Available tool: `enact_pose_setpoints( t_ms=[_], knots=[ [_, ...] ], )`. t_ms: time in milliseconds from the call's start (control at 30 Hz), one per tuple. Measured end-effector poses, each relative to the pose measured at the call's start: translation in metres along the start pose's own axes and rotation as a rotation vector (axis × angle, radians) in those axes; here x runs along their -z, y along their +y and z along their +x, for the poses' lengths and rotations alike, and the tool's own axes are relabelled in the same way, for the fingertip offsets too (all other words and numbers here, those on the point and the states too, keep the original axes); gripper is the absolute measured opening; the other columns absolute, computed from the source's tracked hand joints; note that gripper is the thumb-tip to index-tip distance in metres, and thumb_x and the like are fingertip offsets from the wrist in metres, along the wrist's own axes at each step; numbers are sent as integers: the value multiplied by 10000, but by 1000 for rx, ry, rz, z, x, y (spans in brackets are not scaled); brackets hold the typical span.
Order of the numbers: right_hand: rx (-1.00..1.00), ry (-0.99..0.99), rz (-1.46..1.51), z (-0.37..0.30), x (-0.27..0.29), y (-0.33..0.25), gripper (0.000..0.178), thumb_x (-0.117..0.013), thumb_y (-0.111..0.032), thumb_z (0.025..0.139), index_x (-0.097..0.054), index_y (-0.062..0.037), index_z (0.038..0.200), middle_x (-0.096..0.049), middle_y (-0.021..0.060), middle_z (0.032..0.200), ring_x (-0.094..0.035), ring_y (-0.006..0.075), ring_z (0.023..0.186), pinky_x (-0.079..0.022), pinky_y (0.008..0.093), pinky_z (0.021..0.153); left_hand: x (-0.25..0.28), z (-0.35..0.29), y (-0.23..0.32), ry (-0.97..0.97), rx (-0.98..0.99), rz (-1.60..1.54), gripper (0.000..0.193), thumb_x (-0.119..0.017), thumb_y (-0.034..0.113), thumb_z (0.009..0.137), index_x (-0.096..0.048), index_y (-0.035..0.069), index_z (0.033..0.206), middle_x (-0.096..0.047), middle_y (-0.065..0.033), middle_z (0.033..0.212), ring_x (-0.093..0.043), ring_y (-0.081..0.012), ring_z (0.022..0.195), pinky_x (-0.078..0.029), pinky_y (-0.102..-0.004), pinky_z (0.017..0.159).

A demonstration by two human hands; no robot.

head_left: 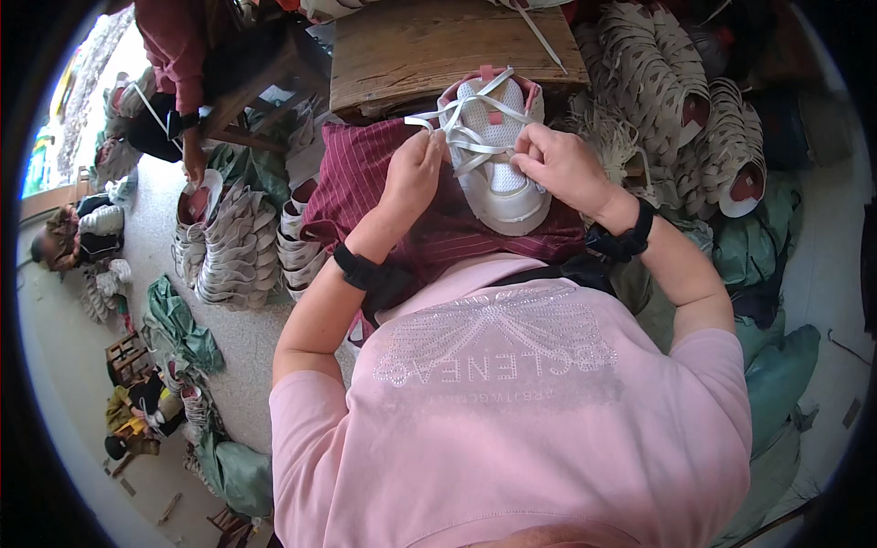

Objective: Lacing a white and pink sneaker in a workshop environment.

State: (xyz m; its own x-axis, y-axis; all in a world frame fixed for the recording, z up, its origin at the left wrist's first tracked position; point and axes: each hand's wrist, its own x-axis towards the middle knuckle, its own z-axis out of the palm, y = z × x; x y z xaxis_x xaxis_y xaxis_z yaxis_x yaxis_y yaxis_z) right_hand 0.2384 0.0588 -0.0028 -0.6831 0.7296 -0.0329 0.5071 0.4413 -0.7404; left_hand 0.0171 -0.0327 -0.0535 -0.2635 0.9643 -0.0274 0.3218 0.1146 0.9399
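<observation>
A white sneaker (509,203) with pink lining rests on my lap, its toe toward me and its heel against the wooden bench. A white shoelace (476,142) crosses loosely over its mesh tongue, with slack loops above. My left hand (416,173) is closed at the shoe's left side, pinching the lace between thumb and fingertips. On the other side, my right hand (566,171) is closed too, with thumb and forefinger pinched on the lace by the right eyelets. The exact grip of its fingertips is partly hidden.
The wooden bench (438,50) stands in front, with a loose lace on it. Stacked shoes (233,242) stand at left, and more stacks (650,68) at far right. Green sacks (772,365) lie at right. A co-worker's hand (195,157) touches a shoe at far left; other people sit beyond.
</observation>
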Motion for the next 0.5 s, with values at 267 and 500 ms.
enact_pose_setpoints(
  t_ms=[267, 500],
  knots=[
    [-28, -387, 274, 6, 24, 26, 56, -600, -77, 816, -563, -37, 827, -475, -48, 611, -421, 45, 560, -351, 239, 519, 3, 16, 15, 27, -8, -233, 345, -463, 235, 1014, -554, 10, 769, -476, 3, 666, -420, -96, 615, -373, -263, 562],
    [-189, -566, 556, 5, 39, 40, 89, -618, -94, 825, -538, -60, 841, -448, -84, 692, -378, -2, 595, -313, 196, 523, 12, 23, 45, 6, 132, -563, 340, -462, 295, 1023, -545, 58, 794, -413, 65, 645, -327, -17, 536, -261, -191, 473]
  ],
)
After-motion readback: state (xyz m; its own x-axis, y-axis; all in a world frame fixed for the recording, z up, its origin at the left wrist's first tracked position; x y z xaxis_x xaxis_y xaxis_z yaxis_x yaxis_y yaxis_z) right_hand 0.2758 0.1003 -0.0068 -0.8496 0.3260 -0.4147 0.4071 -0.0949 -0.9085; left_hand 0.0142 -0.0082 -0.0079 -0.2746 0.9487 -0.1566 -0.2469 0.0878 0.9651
